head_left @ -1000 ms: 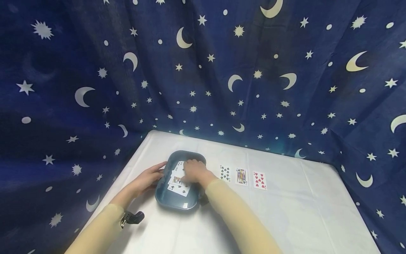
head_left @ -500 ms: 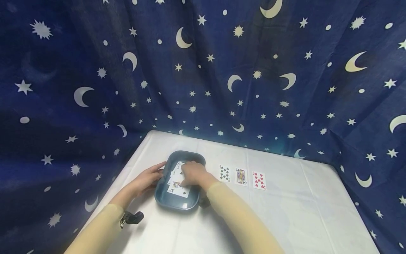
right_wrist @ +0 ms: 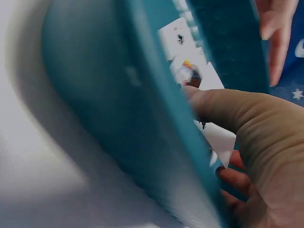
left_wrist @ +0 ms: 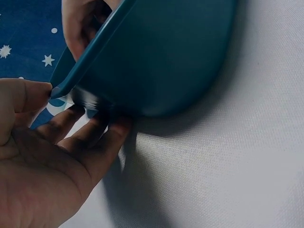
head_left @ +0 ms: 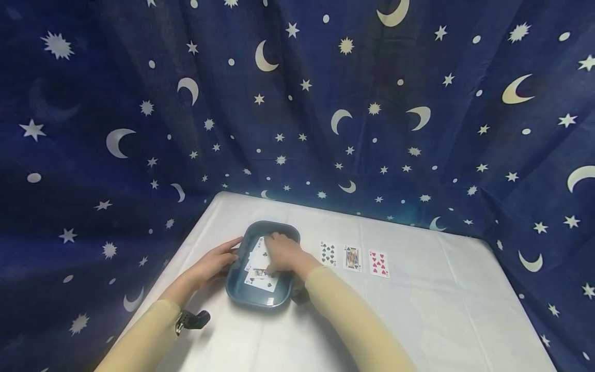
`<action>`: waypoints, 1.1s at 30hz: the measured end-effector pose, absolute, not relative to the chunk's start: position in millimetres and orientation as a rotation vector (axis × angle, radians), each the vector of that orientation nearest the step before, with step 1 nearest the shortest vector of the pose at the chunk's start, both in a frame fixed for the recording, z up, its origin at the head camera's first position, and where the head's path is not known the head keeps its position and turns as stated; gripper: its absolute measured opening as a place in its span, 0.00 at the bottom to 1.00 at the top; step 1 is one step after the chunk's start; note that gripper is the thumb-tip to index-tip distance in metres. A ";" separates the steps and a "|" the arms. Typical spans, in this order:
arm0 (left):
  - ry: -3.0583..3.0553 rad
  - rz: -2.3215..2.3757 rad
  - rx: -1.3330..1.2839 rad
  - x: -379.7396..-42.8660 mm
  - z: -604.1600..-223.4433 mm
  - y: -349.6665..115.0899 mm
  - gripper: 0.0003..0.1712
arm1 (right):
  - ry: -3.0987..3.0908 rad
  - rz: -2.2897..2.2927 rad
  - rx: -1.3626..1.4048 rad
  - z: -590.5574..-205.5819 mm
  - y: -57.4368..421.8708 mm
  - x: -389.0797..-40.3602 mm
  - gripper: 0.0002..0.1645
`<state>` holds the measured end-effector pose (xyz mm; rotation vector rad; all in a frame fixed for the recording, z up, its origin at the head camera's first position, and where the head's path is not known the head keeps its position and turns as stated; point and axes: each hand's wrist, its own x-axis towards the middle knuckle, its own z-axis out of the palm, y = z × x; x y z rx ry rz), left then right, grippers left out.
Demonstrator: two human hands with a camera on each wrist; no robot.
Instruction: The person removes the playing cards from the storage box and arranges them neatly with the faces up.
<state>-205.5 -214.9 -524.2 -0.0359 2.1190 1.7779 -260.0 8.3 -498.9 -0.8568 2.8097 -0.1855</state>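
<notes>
Near the table's left side stands a blue plastic tub (head_left: 262, 298) with several playing cards inside. My left hand (head_left: 215, 261) holds its left side; the left wrist view shows a fingertip at the rim and other fingers against the outer wall (left_wrist: 156, 61). Reaching over the right rim, my right hand (head_left: 282, 253) pinches a playing card (head_left: 261, 254) with black club pips. The right wrist view shows its thumb (right_wrist: 213, 104) on one face of that card (right_wrist: 221, 140) and fingers behind. Below it lie a face card (head_left: 261, 273) and a spade card (head_left: 253, 281).
Right of the tub, a black spade card (head_left: 327, 254), a face card (head_left: 353, 258) and a red heart card (head_left: 379, 264) lie face up in a row on the white-covered table (head_left: 418, 310). A dark blue star-and-moon curtain (head_left: 297, 113) hangs behind.
My right hand has shifted slightly inside the tub, and the club card now covers more of the face card beneath. My left hand stays at the tub's left side.
</notes>
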 end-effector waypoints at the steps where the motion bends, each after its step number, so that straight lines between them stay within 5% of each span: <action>1: 2.114 1.779 -0.024 -205.4 -524.1 -214.8 0.33 | 2.803 -0.201 -0.876 -496.9 10.5 -259.9 0.61; 10: 2.077 1.824 -0.005 -207.1 -525.3 -214.3 0.33 | 2.827 -0.434 -1.026 -454.7 58.6 -258.0 0.59; 18: 2.077 1.814 0.013 -206.7 -524.6 -215.0 0.33 | 2.929 -0.466 -0.890 -431.7 159.9 -252.8 0.57; 33: 2.103 1.779 0.014 -206.1 -524.2 -215.7 0.32 | 2.931 -0.293 -0.407 -474.7 344.5 -230.9 0.57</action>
